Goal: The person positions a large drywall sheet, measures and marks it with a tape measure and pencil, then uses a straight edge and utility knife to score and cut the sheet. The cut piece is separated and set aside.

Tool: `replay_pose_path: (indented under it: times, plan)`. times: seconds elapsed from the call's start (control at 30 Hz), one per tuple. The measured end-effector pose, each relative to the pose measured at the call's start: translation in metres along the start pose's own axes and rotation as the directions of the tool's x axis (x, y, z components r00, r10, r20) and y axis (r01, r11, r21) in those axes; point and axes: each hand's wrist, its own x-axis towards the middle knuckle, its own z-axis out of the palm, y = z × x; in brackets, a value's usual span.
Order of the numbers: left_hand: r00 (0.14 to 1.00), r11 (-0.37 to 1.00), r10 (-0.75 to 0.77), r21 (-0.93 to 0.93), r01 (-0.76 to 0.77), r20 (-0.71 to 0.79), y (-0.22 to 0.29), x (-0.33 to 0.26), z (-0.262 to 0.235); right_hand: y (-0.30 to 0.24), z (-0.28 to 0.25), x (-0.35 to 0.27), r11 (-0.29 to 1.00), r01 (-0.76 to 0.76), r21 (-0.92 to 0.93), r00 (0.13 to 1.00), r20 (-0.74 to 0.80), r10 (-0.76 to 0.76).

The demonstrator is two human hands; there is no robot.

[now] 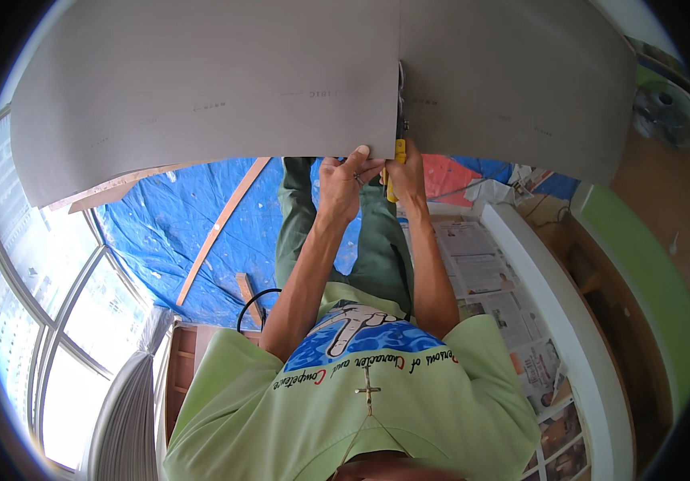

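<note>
A large grey sheet fills the top of the view, and printed marks run across it. Along its near edge, my left hand pinches the sheet, thumb on top and fingers under it. Just right of that, my right hand is closed round the yellow handles of a pair of snips. Their dark jaws point away from me, inside a narrow slit that runs inward from the near edge. A thin straight line continues beyond the slit. The sheet right of the slit looks slightly darker. Part of the snips is hidden by my fingers.
Blue tarp covers the floor, with a wooden strip lying across it. Windows and a gathered grey curtain stand at left. Newspapers lie right, beside a white ledge. A fan is far right.
</note>
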Motion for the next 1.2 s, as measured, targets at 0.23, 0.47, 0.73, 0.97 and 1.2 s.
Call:
replay_pose_path:
  times: [0.23, 0.47, 0.73, 0.97, 1.2]
  plan:
    - [1.000, 0.999, -0.012, 0.036, 0.012, -0.018, -0.001, 0.000, -0.003, 0.008, 0.007, 0.017, 0.991, 0.133, -0.028, 0.989, -0.056, -0.134]
    - [1.000, 0.999, -0.018, 0.049, 0.018, 0.006, -0.004, 0.000, -0.007, 0.010, -0.004, 0.016, 1.000, -0.008, -0.030, 1.000, -0.014, 0.008]
    - [1.000, 1.000, 0.000, 0.017, 0.000, -0.006, -0.002, -0.004, -0.004, 0.008, 0.002, 0.024, 0.999, 0.031, -0.040, 0.999, -0.041, -0.032]
    - [1.000, 1.000, 0.004, 0.019, -0.004, -0.016, -0.004, -0.004, -0.003, 0.016, -0.003, 0.035, 0.992, 0.116, -0.046, 0.993, -0.030, -0.118]
    - [1.000, 1.000, 0.025, 0.007, -0.025, -0.015, -0.002, -0.008, -0.001, 0.027, 0.004, 0.041, 0.962, 0.221, -0.162, 0.974, -0.019, -0.227]
